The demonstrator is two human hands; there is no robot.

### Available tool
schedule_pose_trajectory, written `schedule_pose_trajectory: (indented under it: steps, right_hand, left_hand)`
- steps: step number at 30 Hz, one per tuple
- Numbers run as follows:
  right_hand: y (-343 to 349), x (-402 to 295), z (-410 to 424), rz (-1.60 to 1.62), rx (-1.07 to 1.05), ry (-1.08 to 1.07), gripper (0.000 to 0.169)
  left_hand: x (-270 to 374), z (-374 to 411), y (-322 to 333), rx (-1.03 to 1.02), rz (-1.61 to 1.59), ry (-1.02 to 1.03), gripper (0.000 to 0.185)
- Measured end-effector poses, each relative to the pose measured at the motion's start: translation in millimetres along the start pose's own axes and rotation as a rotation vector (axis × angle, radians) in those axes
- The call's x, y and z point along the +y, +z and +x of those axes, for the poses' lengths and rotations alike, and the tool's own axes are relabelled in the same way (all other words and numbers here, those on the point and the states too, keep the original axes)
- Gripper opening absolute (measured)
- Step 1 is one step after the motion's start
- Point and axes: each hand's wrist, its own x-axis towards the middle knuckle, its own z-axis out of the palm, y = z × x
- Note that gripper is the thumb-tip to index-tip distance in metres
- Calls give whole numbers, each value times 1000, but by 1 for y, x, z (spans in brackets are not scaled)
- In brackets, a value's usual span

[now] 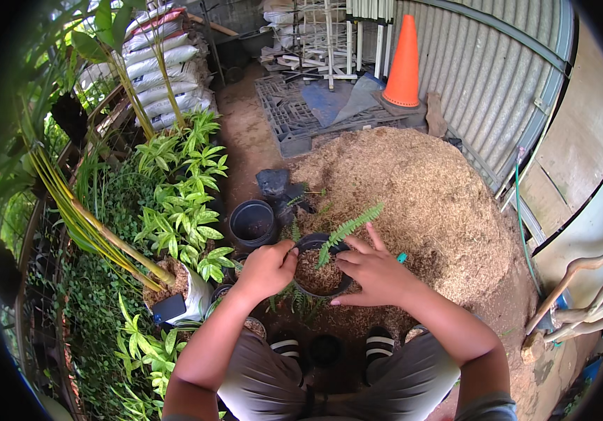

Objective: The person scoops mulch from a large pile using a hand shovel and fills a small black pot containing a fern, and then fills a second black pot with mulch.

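A black plastic plant pot (320,290) holding brown, coarse potting material (317,273) stands before me. A green fern frond (351,229) rises from inside it and leans to the upper right. My left hand (270,268) is at the pot's left rim, its thumb and index finger pinched together; whether the rim lies between them I cannot tell. My right hand (369,268) spreads its fingers over the pot's right side, beside the frond's base. A small teal object (402,257) shows just behind the right hand. More fern fronds (297,300) show below the pot.
A large mound of brown shavings or husk (412,179) lies ahead right. Black empty pots (252,221) stand at left, beside leafy plants (191,210). A phone (169,308) lies on a white planted bag (196,294). An orange cone (403,63) and black pallet (291,121) are farther back.
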Motion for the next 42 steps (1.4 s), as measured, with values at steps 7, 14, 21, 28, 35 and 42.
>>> schedule_pose_trajectory:
  steps: [7, 14, 21, 28, 35, 42]
  right_hand:
    - [-15, 2, -5, 56, 45, -9, 79]
    - [-5, 53, -14, 269, 282, 160, 66]
    - [81, 110, -32, 499, -1070, 744, 52]
    - [11, 92, -6, 254, 261, 625, 69]
    - [8, 76, -17, 376, 20, 338, 56]
    - [-15, 33, -19, 274, -28, 151, 32]
  left_hand:
    - [-3, -1, 0, 53, -9, -3, 20]
    - [-27, 9, 1, 161, -87, -122, 21]
    - [-31, 13, -5, 105, -208, -191, 22]
    - [-21, 6, -5, 37, -175, -174, 21]
    - [-28, 6, 7, 55, -60, -82, 20]
    - [-9, 5, 8, 87, -40, -47, 18]
